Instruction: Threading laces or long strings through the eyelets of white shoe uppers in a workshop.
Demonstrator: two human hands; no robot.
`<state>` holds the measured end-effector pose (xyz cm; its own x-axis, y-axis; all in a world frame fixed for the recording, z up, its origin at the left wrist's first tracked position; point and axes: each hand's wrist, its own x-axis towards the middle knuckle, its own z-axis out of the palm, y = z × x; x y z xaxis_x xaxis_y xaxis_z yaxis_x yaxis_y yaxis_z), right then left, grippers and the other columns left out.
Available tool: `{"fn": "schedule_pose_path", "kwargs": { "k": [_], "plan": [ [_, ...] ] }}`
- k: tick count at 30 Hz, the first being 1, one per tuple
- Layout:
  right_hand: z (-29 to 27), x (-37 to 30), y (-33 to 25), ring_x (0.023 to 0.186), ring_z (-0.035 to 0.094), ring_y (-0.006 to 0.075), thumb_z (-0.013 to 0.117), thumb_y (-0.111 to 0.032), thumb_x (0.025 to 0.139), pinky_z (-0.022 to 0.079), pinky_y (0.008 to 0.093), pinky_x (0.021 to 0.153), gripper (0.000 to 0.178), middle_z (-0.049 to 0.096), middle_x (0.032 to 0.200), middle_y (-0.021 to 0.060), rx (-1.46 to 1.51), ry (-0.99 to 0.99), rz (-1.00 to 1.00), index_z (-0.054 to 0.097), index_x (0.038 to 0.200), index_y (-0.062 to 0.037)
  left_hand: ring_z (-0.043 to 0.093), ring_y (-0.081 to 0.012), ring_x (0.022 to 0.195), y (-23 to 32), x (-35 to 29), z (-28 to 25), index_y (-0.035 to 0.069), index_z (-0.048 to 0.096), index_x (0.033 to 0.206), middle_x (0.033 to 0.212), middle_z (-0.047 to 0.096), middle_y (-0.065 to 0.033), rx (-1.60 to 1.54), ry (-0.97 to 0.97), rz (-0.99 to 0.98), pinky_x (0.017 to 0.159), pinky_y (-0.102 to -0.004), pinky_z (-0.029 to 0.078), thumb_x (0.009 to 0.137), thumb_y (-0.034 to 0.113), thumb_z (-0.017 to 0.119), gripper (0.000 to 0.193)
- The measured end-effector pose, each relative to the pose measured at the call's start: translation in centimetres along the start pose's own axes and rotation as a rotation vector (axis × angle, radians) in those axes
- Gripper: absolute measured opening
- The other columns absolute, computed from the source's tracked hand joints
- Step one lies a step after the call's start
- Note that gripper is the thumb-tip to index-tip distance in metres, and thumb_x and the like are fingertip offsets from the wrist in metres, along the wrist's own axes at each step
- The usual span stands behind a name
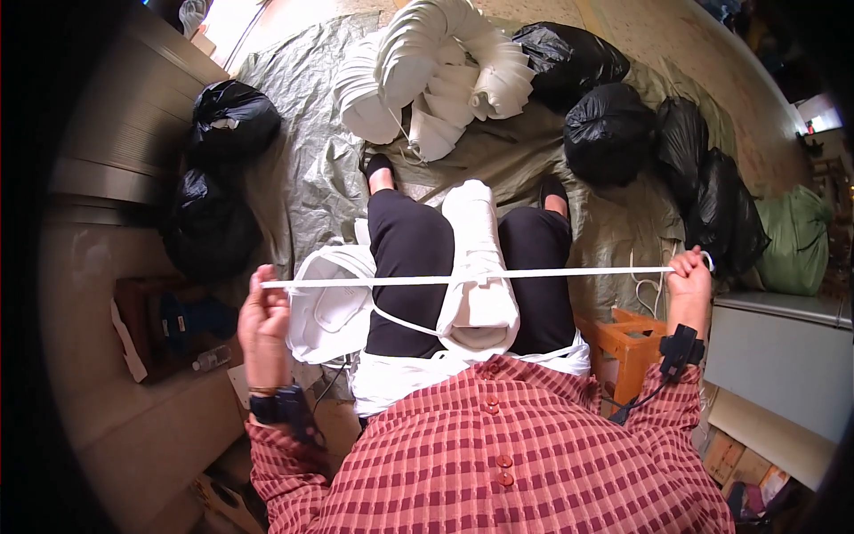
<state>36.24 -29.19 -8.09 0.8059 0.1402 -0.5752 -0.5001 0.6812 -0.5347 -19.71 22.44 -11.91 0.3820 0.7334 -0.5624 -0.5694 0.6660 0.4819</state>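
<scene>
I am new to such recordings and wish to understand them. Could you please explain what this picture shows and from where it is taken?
There is no robot here, only a person working bare-handed. The picture comes from a wide fisheye camera on the person's head, looking down, so straight edges bend near the rim. The left hand and the right hand hold a white cord stretched between them, across a rolled white bundle between the thighs. Whether the cord goes around the bundle is hard to tell. Below lies a grey-green tarpaulin, with curled white pieces on it and black bags on or beside it.
</scene>
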Motion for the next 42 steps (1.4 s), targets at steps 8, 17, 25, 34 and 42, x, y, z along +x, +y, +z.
{"fn": "schedule_pose_path", "kwargs": {
  "k": [8, 17, 25, 34, 42],
  "plan": [
    [4.9, -5.1, 4.5, 0.053, 0.04, 0.0018, 0.051, -0.024, 0.107, 0.035, 0.0196, 0.046, 0.029, 0.061, 0.079, -0.0006, -1.227, -0.113, -0.81, 0.062, 0.128, -0.0062, 0.054, -0.0017, 0.058, 0.1, -2.1, 8.7, 0.001, 0.058, 0.125, 0.105, 0.073, -0.0094, 0.442, 0.006, 0.264, 0.046, -0.0176, 0.038, 0.102, 0.018, 0.061, 0.029],
    [8.8, -17.1, 17.1, 0.077, 0.065, 0.0234, 0.07, -0.002, 0.089, 0.05, 0.031, 0.069, 0.006, 0.067, 0.085, 0.0102, -1.447, -0.98, -0.52, 0.07, 0.095, -0.0011, 0.072, -0.0239, 0.08, -17.1, -10.9, 15.4, -0.001, 0.069, 0.098, 0.089, 0.072, -0.0128, 1.492, -0.696, 0.568, 0.071, -0.0322, 0.056, 0.09, -0.003, 0.067, 0.009],
    [10.1, -16.3, 17.6, 0.08, 0.064, 0.028, 0.069, -0.003, 0.088, 0.052, 0.0361, 0.073, 0.007, 0.065, 0.086, 0.0111, -1.52, -1.073, -0.612, 0.067, 0.095, -0.0018, 0.071, -0.0326, 0.082, -17.1, -10.4, 18.0, -0.001, 0.068, 0.095, 0.091, 0.071, -0.0145, 1.726, -0.798, 0.747, 0.069, -0.0356, 0.056, 0.085, -0.004, 0.067, 0.01],
    [11.8, -15.4, 16.8, 0.088, 0.063, 0.0285, 0.064, -0.005, 0.088, 0.053, 0.0387, 0.075, 0.011, 0.062, 0.09, 0.0099, -1.682, -1.374, -0.824, 0.064, 0.099, -0.0031, 0.067, -0.0347, 0.076, -15.4, -8.2, 21.1, 0.001, 0.068, 0.09, 0.085, 0.068, -0.0138, 1.753, -0.812, -0.029, 0.065, -0.0381, 0.054, 0.089, 0.005, 0.067, 0.005],
    [13.8, -16.1, 16.8, 0.084, 0.062, 0.0215, 0.065, -0.011, 0.08, 0.054, 0.0328, 0.066, 0.01, 0.06, 0.085, 0.005, -1.896, -1.568, -1.03, 0.062, 0.089, -0.0075, 0.067, -0.0387, 0.08, -16.1, -9.6, 22.7, -0.001, 0.065, 0.086, 0.081, 0.066, -0.0184, 2.159, -1.055, 0.487, 0.069, -0.043, 0.053, 0.087, 0.007, 0.066, 0.007]
  ]
}}
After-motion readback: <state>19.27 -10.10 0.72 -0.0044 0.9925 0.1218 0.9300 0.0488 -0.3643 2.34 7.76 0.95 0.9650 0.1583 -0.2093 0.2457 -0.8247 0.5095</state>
